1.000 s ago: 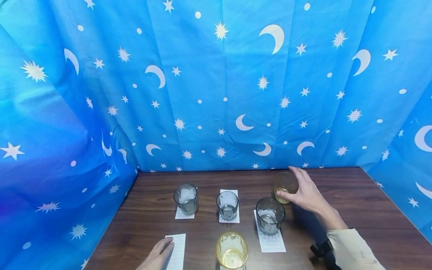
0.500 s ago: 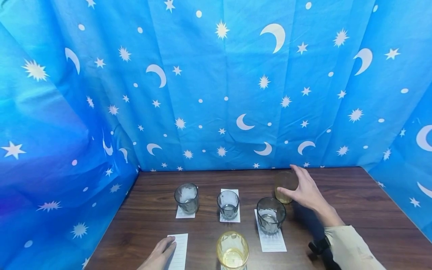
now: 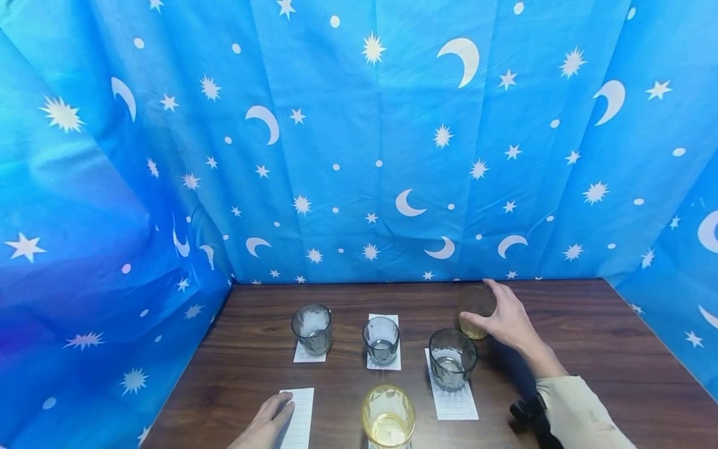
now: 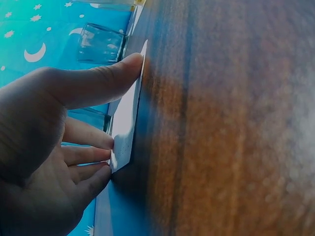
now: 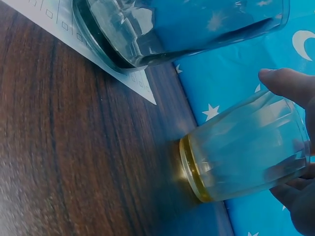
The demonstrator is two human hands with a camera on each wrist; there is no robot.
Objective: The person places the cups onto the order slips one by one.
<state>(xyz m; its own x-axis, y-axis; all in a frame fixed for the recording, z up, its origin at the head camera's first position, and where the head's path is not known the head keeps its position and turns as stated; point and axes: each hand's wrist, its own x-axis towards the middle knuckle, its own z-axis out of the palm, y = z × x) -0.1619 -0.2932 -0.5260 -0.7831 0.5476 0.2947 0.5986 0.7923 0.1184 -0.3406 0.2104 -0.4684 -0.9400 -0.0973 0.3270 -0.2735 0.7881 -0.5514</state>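
Note:
In the head view my left hand (image 3: 263, 421) rests at the left edge of a lined paper slip (image 3: 298, 415). Its thumb and fingertips touch the slip (image 4: 127, 118) in the left wrist view. At the back right, my right hand (image 3: 507, 318) holds an amber-tinted drinking glass (image 3: 477, 321), thumb on the near side and fingers round behind. The glass (image 5: 241, 147) stands base down on the table in the right wrist view. A large grey glass (image 3: 450, 362) on a printed slip (image 3: 455, 408) is just left of that hand.
Two smaller grey glasses, left (image 3: 312, 330) and middle (image 3: 381, 340), stand on white slips in the back row. A yellow glass (image 3: 388, 415) is at the front centre. Blue star-patterned cloth (image 3: 359, 156) borders the dark wooden table (image 3: 252, 349).
The left hand and its slip have shifted slightly to the right. The right hand stays round the amber glass, its thumb slightly higher on it. The other glasses keep their places.

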